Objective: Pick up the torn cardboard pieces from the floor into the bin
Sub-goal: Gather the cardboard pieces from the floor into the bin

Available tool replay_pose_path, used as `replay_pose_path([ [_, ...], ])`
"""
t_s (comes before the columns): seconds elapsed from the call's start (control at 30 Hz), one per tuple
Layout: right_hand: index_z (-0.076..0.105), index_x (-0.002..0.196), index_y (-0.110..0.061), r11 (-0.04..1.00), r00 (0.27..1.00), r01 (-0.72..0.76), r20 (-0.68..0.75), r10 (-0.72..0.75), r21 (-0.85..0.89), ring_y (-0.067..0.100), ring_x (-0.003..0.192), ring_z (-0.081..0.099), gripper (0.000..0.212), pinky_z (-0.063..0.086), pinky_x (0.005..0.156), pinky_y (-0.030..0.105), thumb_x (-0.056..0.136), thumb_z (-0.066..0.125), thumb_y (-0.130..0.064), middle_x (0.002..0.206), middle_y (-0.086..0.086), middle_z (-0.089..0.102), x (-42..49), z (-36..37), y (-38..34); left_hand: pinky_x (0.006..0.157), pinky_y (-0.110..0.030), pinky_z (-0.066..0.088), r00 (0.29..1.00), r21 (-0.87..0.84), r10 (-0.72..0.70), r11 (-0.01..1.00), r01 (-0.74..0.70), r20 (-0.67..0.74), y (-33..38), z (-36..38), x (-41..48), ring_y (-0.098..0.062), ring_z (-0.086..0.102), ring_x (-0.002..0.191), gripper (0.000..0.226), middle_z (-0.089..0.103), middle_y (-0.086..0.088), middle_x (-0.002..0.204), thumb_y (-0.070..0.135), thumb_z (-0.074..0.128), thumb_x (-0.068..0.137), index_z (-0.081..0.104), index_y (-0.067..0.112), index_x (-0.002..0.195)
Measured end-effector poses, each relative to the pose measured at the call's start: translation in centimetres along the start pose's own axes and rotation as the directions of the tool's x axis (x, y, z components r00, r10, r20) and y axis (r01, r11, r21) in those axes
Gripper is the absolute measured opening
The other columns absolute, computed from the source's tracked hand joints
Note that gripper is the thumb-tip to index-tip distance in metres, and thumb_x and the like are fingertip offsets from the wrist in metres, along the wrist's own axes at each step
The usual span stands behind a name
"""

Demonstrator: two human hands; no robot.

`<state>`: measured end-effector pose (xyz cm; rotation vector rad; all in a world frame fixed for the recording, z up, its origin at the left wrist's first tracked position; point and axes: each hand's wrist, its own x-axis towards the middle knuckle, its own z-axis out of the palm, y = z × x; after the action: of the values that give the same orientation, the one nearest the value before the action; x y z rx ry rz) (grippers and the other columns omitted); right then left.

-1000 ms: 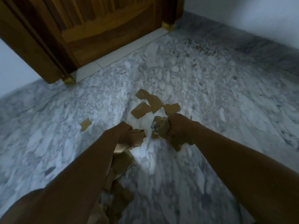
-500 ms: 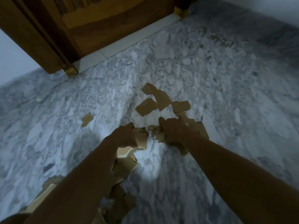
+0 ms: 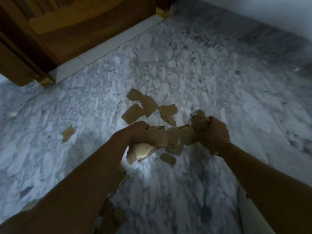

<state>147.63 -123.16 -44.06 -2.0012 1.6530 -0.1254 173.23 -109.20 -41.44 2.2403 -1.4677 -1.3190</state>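
Torn brown cardboard pieces lie on the grey-white marble floor (image 3: pixel 194 78). My left hand (image 3: pixel 136 132) is closed around a bunch of cardboard pieces (image 3: pixel 143 151). My right hand (image 3: pixel 215 134) grips another wad of cardboard pieces (image 3: pixel 198 122). More scraps (image 3: pixel 177 137) hang between the two hands. A cluster of loose pieces (image 3: pixel 146 107) lies just beyond my hands, a single scrap (image 3: pixel 68 132) lies off to the left, and a small piece (image 3: pixel 168 159) lies below the hands. No bin is in view.
A wooden door (image 3: pixel 70 26) with its frame stands at the top left behind a white threshold (image 3: pixel 108 48). A pale wall (image 3: pixel 270 16) runs along the top right. Further cardboard scraps (image 3: pixel 109 217) lie under my left forearm.
Both hands have lifted slightly and drawn apart, the right one moving right with its wad. Pieces that lay under the right hand are now gathered between the hands. The view has tilted.
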Motion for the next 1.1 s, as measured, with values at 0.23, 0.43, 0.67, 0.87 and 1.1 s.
replay_pose_path([
  [0.23, 0.056, 0.101, -0.01, 0.979, 0.994, 0.11, 0.029, -0.107, -0.172, 0.027, 0.077, 0.056, 0.03, 0.04, 0.062, 0.03, 0.086, 0.067, -0.034, 0.097, 0.012, 0.061, -0.2, 2.6, 2.3, 0.082, -0.039, 0.049, 0.992, 0.244, 0.114, 0.965, -0.096, -0.06, 4.4, 4.7, 4.7, -0.028, 0.053, 0.112, 0.048, 0.051, -0.007, 0.132, 0.047, 0.078, 0.063, 0.058, 0.023, 0.099],
  [0.43, 0.062, 0.086, -0.015, 0.991, 0.992, -0.127, -0.004, 0.127, -0.035, 0.03, 0.076, 0.066, 0.038, 0.052, 0.065, 0.031, 0.079, 0.061, -0.052, 0.082, 0.007, 0.062, 0.3, 0.0, 2.5, 0.057, -0.025, 0.032, 0.954, 0.199, 0.19, 0.969, -0.145, -0.232, 4.0, 5.4, 4.1, -0.025, 0.062, 0.09, 0.036, 0.06, -0.004, 0.095, 0.032, 0.081, 0.07, 0.048, 0.022, 0.08],
  [0.67, 0.07, 0.105, -0.01, 0.998, 0.905, 0.039, 0.421, -0.058, 0.055, 0.026, 0.097, 0.064, 0.041, 0.052, 0.077, 0.032, 0.076, 0.082, -0.037, 0.099, 0.006, 0.066, 3.0, -0.3, -0.3, 0.065, -0.028, 0.047, 0.953, -0.136, 0.058, 0.985, -0.102, -0.297, 1.6, 2.6, 2.0, -0.015, 0.064, 0.083, 0.064, 0.065, 0.003, 0.09, 0.039, 0.089, 0.065, 0.048, 0.024, 0.112],
  [0.87, 0.053, 0.126, -0.018, 0.99, 0.92, 0.09, 0.389, -0.042, -0.106, 0.032, 0.113, 0.056, 0.072, 0.049, 0.089, 0.039, 0.065, 0.074, -0.05, 0.125, 0.01, 0.057, 2.9, 3.7, -1.4, 0.054, -0.019, 0.039, 0.956, -0.16, -0.051, 0.987, 0.005, -0.289, -0.2, 0.8, -0.1, -0.006, 0.06, 0.071, 0.033, 0.062, 0.008, 0.076, 0.032, 0.09, 0.064, 0.059, 0.024, 0.074],
  [1.1, 0.055, 0.125, -0.017, 0.996, 0.918, 0.078, 0.393, -0.057, -0.038, 0.029, 0.108, 0.061, 0.063, 0.053, 0.088, 0.039, 0.072, 0.08, -0.041, 0.121, 0.008, 0.063, 3.1, 3.1, 0.0, 0.06, -0.023, 0.042, 0.935, -0.149, -0.099, 0.988, 0.05, -0.341, -1.7, 1.1, -0.8, -0.013, 0.059, 0.078, 0.041, 0.061, 0.005, 0.082, 0.042, 0.085, 0.069, 0.056, 0.019, 0.087],
])
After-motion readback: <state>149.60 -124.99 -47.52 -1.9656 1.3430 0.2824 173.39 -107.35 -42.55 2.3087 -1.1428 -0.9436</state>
